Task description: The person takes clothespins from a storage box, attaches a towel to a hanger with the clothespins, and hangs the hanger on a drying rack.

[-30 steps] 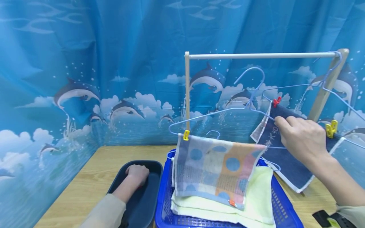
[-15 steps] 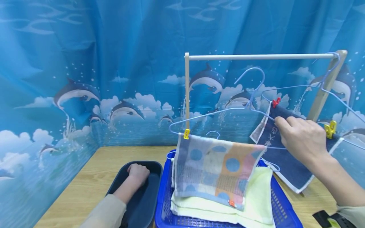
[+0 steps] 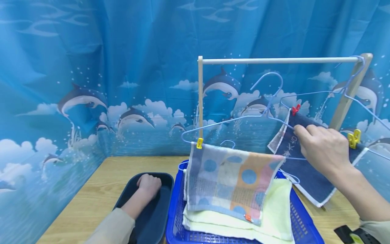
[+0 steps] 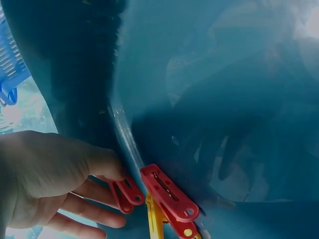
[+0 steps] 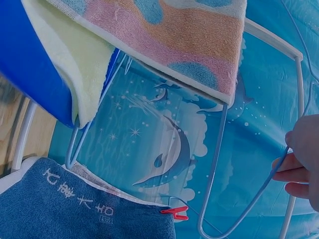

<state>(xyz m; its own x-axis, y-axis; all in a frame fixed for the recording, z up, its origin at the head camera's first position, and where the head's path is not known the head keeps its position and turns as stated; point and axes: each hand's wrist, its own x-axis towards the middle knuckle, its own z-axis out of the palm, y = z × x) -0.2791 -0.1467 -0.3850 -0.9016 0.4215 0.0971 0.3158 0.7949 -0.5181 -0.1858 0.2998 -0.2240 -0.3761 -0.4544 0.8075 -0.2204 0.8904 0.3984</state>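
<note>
My right hand [image 3: 324, 147] grips the right side of a blue wire hanger [image 3: 234, 119]. Over its lower bar hangs a towel with blue dots and coloured stripes [image 3: 226, 176]; a yellow clothespin [image 3: 199, 143] fastens its left corner. In the right wrist view, my fingers are curled round the hanger's wire [image 5: 259, 191]. My left hand [image 3: 149, 185] is down in a dark tray [image 3: 158, 211]. Seen from the left wrist, its thumb and index finger pinch a red clothespin [image 4: 128, 193]. Beside that lie another red clothespin [image 4: 169, 196] and a yellow one [image 4: 155, 219].
Under the towel stands a blue basket [image 3: 304, 220] holding pale yellow towels [image 3: 278, 203] and more hangers. A rack with a white rail [image 3: 280, 60] stands behind. From its right end hangs a dark blue towel [image 3: 317, 179] with red [image 3: 296, 109] and yellow clips [image 3: 354, 139].
My left hand has shifted very slightly to the right inside the tray. The right hand, the hanger and the towel have hardly moved.
</note>
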